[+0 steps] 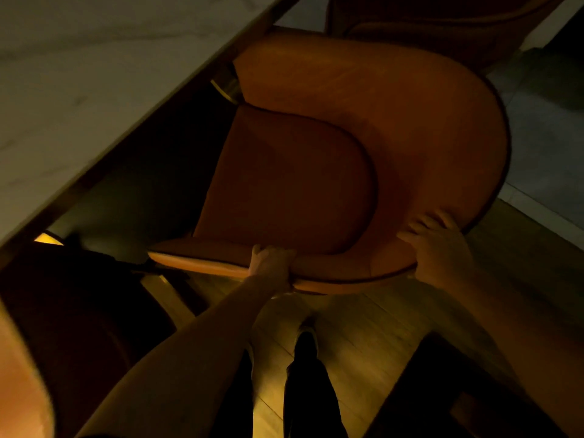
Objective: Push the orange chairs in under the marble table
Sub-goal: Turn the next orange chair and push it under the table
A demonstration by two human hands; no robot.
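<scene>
Head view shows us gripping the orange chair [363,121] by its curved back rim; our left hand [271,263] curls over the near edge, our right hand [436,248] wraps the corner; its seat stands just beside the marble table [79,90].

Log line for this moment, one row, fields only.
phase: pushing in | left hand: grips orange chair backrest rim | right hand: grips same rim | seat: not yet under marble table
</scene>
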